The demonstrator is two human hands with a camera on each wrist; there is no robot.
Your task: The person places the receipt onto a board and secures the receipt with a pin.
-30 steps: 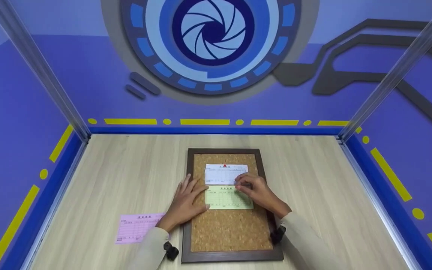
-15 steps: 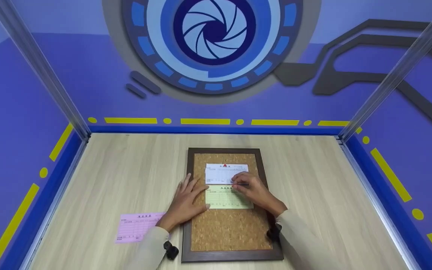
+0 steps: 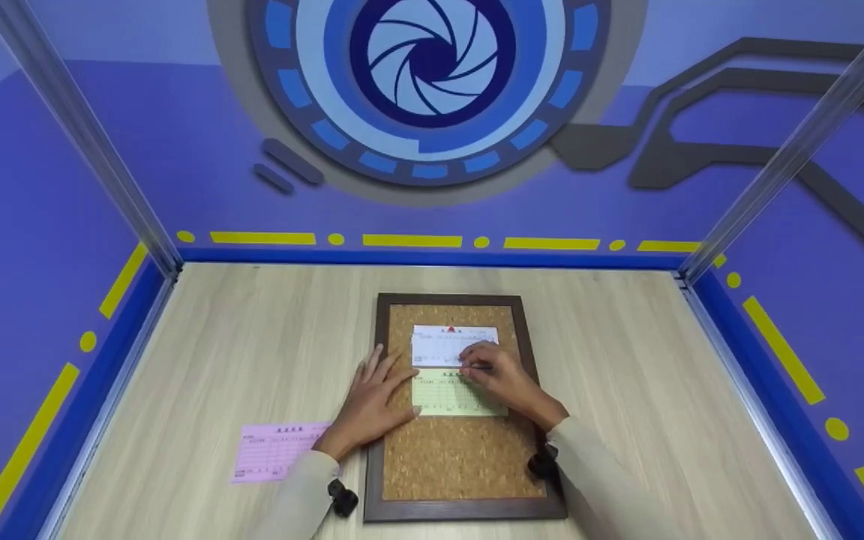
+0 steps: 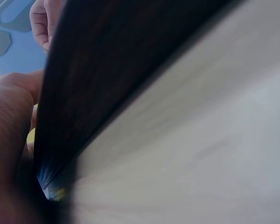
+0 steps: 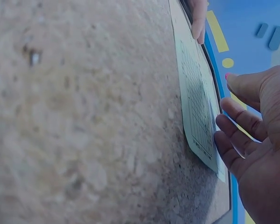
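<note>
A cork board [image 3: 462, 461] in a dark frame lies on the table. On it, a white slip [image 3: 436, 346] carries a red push pin [image 3: 451, 329] at its top edge, and a green slip [image 3: 451, 397] lies just below. My left hand [image 3: 373, 405] rests with spread fingers on the board's left side, index fingertip and thumb at the green slip's left edge. My right hand [image 3: 503, 379] is over the green slip's top edge, pinching a small red push pin [image 5: 227, 76], mostly hidden by the fingertips. The right wrist view shows the green slip's near corner slightly lifted.
A pink slip [image 3: 274, 454] lies on the table [image 3: 252, 360] left of the board, partly under the left forearm. Blue printed panels [image 3: 432, 217] stand behind and on both sides. The board's raised frame [image 3: 466, 511] surrounds the cork.
My right hand has shifted a little left along the green slip's top edge with the push pin. The left hand holds its place on the board.
</note>
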